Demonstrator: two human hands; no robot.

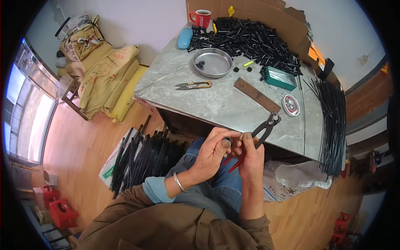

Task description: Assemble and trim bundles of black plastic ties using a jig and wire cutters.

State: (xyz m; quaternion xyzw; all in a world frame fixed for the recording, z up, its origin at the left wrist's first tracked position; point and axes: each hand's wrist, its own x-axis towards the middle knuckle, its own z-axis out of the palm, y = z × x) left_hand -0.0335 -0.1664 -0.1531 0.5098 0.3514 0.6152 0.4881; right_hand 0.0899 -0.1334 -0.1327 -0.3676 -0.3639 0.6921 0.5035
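Just in front of the table's near edge, my two hands meet over my lap. My left hand, with a silver bangle at its wrist, is closed around a small black part; only its end shows between thumb and fingers. My right hand is closed on a pair of end-cutting pincers. Their dark jaws point up and away over the table, and the red handles stick out below the palm. The right thumb and fingertips come together beside the black part; whether they pinch something tiny I cannot tell.
On the grey marbled table lie thread snips, a metal dish, a rusty flat bar, a small round tin, a green box and heaped black tubes. Long black rods hang off its right edge; more lie below left.
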